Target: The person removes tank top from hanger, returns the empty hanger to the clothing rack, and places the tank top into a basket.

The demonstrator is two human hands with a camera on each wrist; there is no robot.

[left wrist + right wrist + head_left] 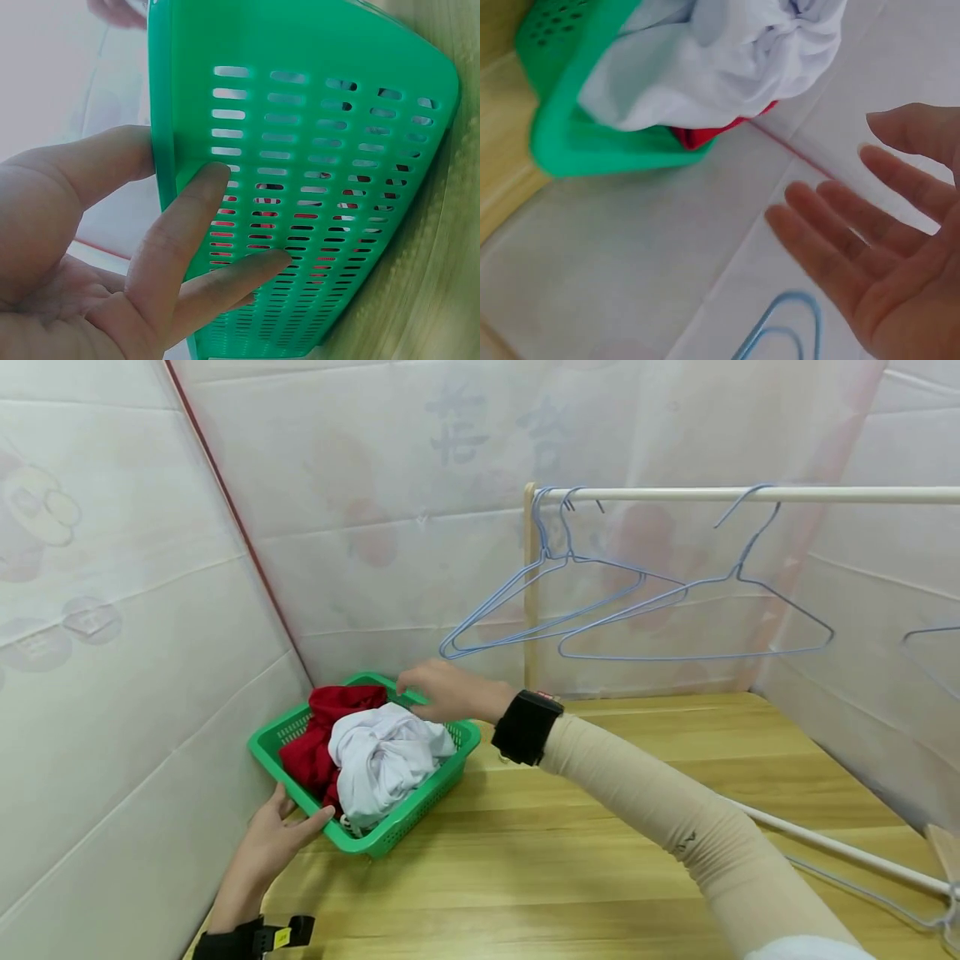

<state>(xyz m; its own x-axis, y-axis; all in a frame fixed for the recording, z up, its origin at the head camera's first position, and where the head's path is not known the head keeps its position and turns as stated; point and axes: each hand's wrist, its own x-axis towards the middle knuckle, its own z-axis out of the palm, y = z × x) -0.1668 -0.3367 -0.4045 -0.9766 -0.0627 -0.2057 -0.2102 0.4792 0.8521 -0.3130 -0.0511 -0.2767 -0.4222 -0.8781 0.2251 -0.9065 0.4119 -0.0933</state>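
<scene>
A green plastic basket [420, 806] with slotted walls stands on the wooden table, holding a crumpled white cloth garment [386, 756] and a red one [322, 735]. My left hand [273, 839] grips the near left side of the basket. In the left wrist view its thumb reaches over the rim while the fingers [180, 236] lie against the outer slotted wall [300, 150]. My right hand [450, 691] hovers by the basket's far right rim with nothing in it. Its fingers [825, 247] are loosely spread, apart from the white garment, in the right wrist view.
Several blue wire hangers [697, 657] hang from a white rail [675, 494] on a wooden post [531, 602] behind the table. A second white rod [840, 843] and another hanger [862, 885] are at the lower right. Pale cloth walls [135, 718] enclose the table [570, 877].
</scene>
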